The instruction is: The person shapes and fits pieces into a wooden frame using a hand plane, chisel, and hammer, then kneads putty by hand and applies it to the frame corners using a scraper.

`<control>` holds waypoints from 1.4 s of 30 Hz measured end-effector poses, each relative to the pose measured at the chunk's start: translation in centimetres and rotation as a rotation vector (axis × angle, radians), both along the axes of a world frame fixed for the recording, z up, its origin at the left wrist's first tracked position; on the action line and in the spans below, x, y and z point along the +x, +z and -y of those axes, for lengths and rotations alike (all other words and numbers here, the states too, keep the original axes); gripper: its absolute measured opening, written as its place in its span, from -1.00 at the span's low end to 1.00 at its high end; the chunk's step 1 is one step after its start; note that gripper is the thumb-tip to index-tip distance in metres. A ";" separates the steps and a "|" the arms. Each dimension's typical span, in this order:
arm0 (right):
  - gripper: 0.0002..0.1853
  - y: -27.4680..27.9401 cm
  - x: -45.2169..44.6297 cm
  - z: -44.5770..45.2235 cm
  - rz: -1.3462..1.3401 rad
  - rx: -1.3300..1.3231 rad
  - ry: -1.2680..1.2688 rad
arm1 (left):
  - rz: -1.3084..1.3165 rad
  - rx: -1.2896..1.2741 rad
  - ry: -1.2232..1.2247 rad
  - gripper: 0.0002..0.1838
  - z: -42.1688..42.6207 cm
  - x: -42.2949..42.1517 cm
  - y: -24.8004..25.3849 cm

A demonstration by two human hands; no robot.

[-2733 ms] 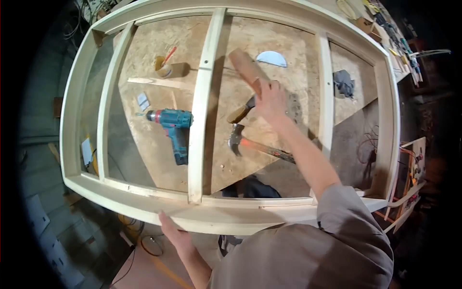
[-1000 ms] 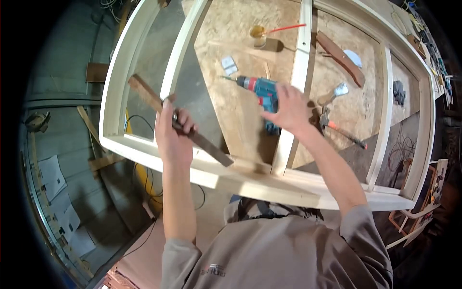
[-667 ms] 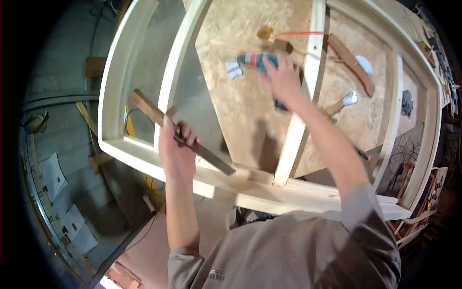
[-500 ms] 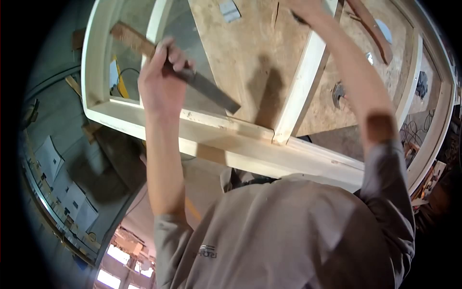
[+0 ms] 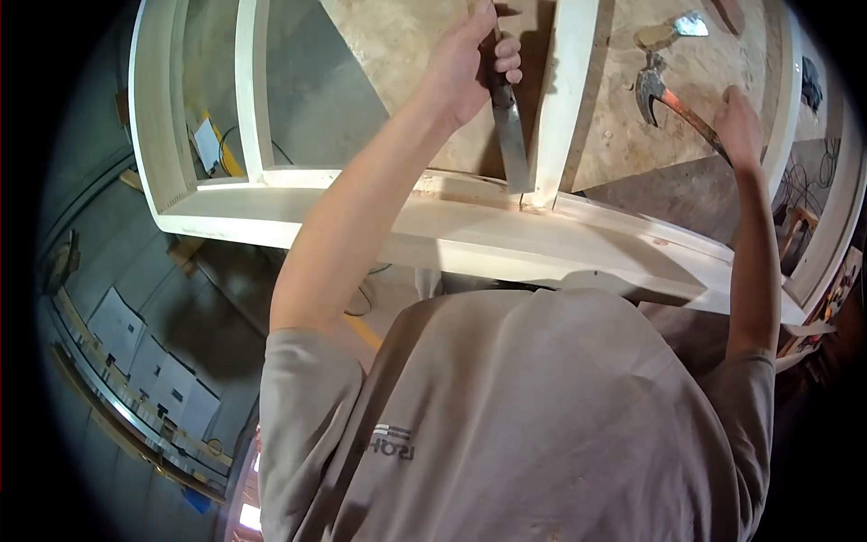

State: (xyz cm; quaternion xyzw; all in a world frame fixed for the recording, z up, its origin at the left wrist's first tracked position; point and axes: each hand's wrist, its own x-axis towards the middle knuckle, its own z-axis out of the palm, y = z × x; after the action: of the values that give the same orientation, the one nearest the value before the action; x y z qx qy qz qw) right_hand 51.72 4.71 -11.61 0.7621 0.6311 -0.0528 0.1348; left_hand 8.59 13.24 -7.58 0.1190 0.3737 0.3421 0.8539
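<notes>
My left hand (image 5: 465, 77) is closed around the handle of a chisel (image 5: 510, 144). Its flat metal blade points down towards me, and the tip is at the joint where a pale wooden crosspiece (image 5: 562, 99) meets the curved front rail (image 5: 452, 230). Whether the edge touches the wood I cannot tell. Over on the right, my right hand (image 5: 739, 131) is beside the handle end of a claw hammer (image 5: 670, 98), which has an orange-and-dark handle and lies on the board. Most of its fingers are turned away from view, so any contact is unclear.
A plywood board (image 5: 402, 54) lies beneath the frame. Another pale crosspiece (image 5: 251, 90) stands to the left. A shiny object (image 5: 691, 24) and a curved brown piece (image 5: 727, 14) lie at the upper right. Cables (image 5: 817, 172) run at the far right; paper sheets (image 5: 117, 321) are at the left.
My left hand has carried the chisel rightwards and turned its blade downward to the joint. My right hand has come from the top middle to beside the hammer handle. The camera view has shifted.
</notes>
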 end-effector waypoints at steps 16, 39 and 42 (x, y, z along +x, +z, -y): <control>-0.63 1.1 -1.2 0.2 0.005 -0.173 0.019 | 0.004 0.209 -0.230 -0.71 1.1 1.6 1.5; -0.76 5.2 -6.2 3.7 -0.896 -0.130 -0.336 | -0.141 0.411 -0.141 -0.61 2.7 4.6 4.2; -0.79 10.9 -9.9 0.9 -0.940 -0.028 -0.248 | -0.195 0.429 -0.137 -0.64 2.7 4.7 4.0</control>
State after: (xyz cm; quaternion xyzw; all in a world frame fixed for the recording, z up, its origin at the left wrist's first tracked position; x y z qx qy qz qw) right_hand 41.84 3.84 -0.67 0.7233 0.5271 -0.4156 -0.1620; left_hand 13.30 10.49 -3.59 0.3551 0.3642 0.3418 0.7902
